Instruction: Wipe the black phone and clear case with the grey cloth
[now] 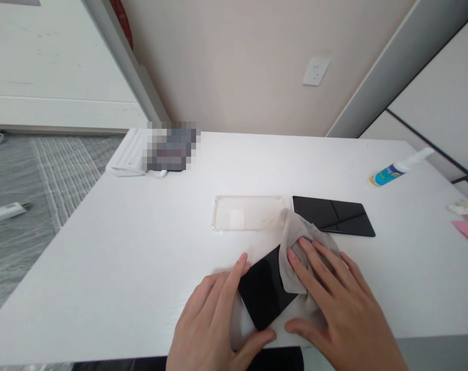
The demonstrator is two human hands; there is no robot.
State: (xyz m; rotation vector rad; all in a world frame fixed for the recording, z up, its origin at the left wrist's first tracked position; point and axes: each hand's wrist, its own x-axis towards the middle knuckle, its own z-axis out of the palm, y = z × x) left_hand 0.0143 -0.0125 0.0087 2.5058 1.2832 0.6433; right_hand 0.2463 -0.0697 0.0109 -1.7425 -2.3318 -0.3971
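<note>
A black smartphone (265, 291) lies at a slant near the front edge of the white table, its screen facing up. My left hand (213, 314) is closed on its left end, with the thumb at the near corner and the fingers along the far edge. A thin grey cloth (296, 257) covers the phone's right part. My right hand (334, 293) holds the cloth against the screen with its fingers pressed on it, the thumb apart. Just behind are a clear phone case (247, 213) and a second dark phone (336, 216), its near-left corner overlapped by the cloth.
A white spray bottle with a blue label (388, 174) lies toward the back right. White face masks (131, 152) and a blurred-out dark item (174, 149) rest at the back left. A pink slip (467, 231) is by the right edge. The wall has a socket (316, 71).
</note>
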